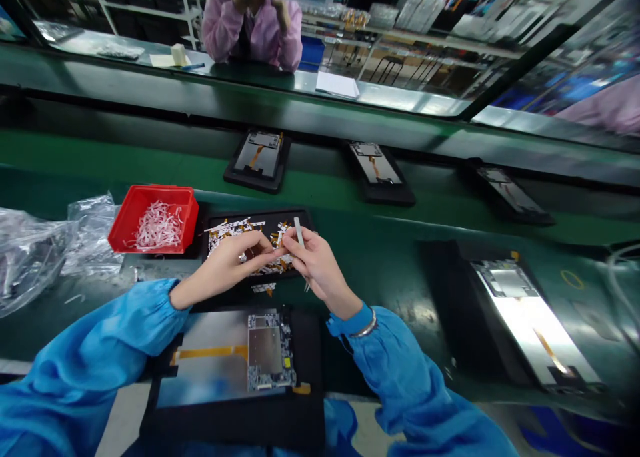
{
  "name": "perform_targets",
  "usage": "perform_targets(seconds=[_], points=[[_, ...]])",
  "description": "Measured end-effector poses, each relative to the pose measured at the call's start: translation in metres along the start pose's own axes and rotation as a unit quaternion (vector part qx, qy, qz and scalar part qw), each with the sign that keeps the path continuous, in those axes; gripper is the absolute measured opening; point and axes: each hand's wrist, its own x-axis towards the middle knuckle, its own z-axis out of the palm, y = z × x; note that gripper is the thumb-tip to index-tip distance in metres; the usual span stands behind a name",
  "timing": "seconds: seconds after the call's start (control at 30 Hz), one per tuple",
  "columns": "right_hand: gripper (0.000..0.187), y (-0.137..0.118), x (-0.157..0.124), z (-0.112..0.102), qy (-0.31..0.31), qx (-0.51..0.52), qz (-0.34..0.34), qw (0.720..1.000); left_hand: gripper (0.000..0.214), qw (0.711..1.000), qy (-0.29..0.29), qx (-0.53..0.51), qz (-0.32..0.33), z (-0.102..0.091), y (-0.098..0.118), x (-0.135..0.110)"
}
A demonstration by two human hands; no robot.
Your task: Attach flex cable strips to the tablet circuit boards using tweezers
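My left hand (235, 260) and my right hand (315, 263) meet above a black tray (293, 220) that holds several small white and orange strips. The left fingers pinch a small piece at the point where the hands touch. The right hand is closed round silver tweezers (299, 232) whose end sticks up. Below the hands lies an opened tablet (240, 357) in a black holder, with a circuit board (273, 349) and an orange flat cable (210, 352) showing.
A red bin (127, 213) with white peeled strips stands left of the tray, beside crumpled clear plastic bags (50, 243). Several opened tablets ride the green belt (100, 157); another tablet (530, 317) lies at my right. A person in a pink coat (255, 30) sits across.
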Motion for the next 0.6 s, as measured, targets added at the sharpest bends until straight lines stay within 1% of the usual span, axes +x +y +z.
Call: perform_targets(seconds=[0.13,0.23,0.37,0.43,0.5,0.6], points=[[0.038,-0.004,-0.014,-0.001,-0.025,0.001,0.014,1.000,0.030,0.999,-0.004,0.007,0.043,-0.001,0.013,-0.005],[0.027,-0.011,-0.025,-0.005,-0.061,-0.015,0.006,0.998,0.028,0.998,-0.020,0.016,0.060,-0.006,0.016,-0.010],[0.014,-0.013,-0.035,-0.009,-0.115,-0.083,-0.016,0.990,0.027,0.997,-0.035,0.023,0.062,-0.009,0.018,-0.014],[0.010,-0.010,-0.037,-0.009,-0.117,-0.126,-0.042,0.984,0.028,0.997,-0.041,0.025,0.059,-0.008,0.021,-0.015],[0.006,-0.004,-0.038,-0.009,-0.104,-0.156,-0.058,0.981,0.028,0.997,-0.047,0.026,0.056,-0.006,0.023,-0.015],[0.006,0.006,-0.038,-0.005,-0.079,-0.139,-0.046,0.986,0.031,0.998,-0.029,0.025,0.044,-0.002,0.025,-0.014]])
